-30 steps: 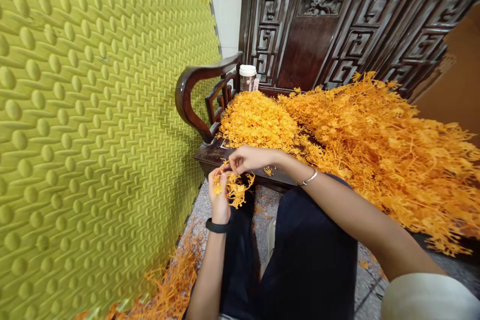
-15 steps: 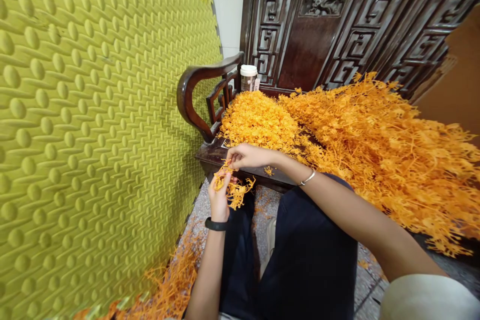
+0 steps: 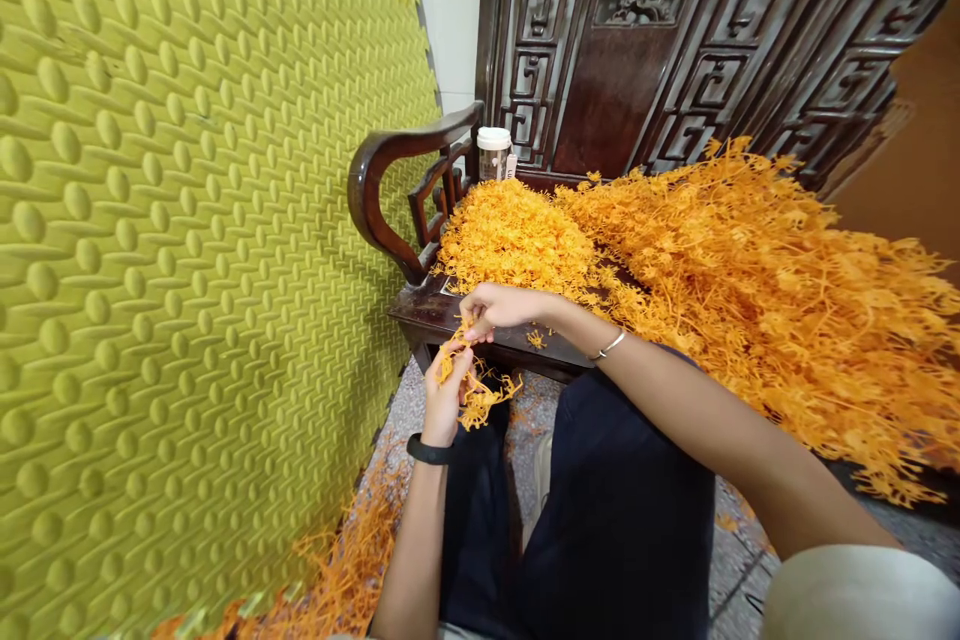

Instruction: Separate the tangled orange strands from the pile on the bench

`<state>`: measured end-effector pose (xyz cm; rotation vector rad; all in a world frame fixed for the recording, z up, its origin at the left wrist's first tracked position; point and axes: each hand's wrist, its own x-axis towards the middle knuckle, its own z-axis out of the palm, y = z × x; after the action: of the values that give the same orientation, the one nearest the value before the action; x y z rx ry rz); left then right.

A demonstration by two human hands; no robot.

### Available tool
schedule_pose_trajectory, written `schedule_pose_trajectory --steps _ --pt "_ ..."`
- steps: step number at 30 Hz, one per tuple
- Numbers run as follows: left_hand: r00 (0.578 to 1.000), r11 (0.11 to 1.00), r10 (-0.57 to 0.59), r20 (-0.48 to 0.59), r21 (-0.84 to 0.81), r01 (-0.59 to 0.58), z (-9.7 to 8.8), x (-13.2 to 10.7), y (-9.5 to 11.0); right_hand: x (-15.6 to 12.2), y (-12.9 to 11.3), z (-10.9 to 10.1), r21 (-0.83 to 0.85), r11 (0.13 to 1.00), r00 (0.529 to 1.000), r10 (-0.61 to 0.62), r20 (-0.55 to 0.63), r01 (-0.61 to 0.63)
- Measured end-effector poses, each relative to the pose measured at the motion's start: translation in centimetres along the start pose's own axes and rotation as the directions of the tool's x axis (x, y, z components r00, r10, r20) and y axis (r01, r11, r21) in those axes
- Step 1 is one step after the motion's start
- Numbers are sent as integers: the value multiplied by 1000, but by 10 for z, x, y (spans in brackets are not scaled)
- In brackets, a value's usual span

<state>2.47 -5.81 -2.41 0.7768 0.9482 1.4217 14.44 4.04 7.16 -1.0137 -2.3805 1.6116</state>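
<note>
My left hand (image 3: 445, 388), with a black band at its wrist, is closed around an orange artificial flower sprig (image 3: 484, 405). Thin branched tips of the sprig hang out to the right of the fingers, over my lap. Just above, my right hand (image 3: 491, 310) pinches the upper end of the same sprig, its fingers bent and pointing left. Both hands are close together in front of the bench edge. Behind them a mound of loose orange flower pieces (image 3: 517, 235) lies on the dark wooden bench (image 3: 420, 305).
A large heap of orange stems (image 3: 810, 300) covers the bench to the right. A white-lidded cup (image 3: 493, 152) stands by the curved armrest (image 3: 364, 185). At left rises a yellow-green textured mat (image 3: 187, 250). Bare orange stems (image 3: 352, 560) lie on the floor.
Both hands have shifted slightly right. The left hand has turned a little, and the right thumb now shows against the sprig. The hanging tips have swung right and down.
</note>
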Motion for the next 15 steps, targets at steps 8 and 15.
schedule_pose_trajectory --steps 8,15 --pt "990 979 6 141 -204 23 -1 -7 15 5 5 0 275 941 968 -232 99 198" --pt "986 977 44 161 -212 -9 -4 -10 22 6 4 7 416 898 961 -225 161 141"
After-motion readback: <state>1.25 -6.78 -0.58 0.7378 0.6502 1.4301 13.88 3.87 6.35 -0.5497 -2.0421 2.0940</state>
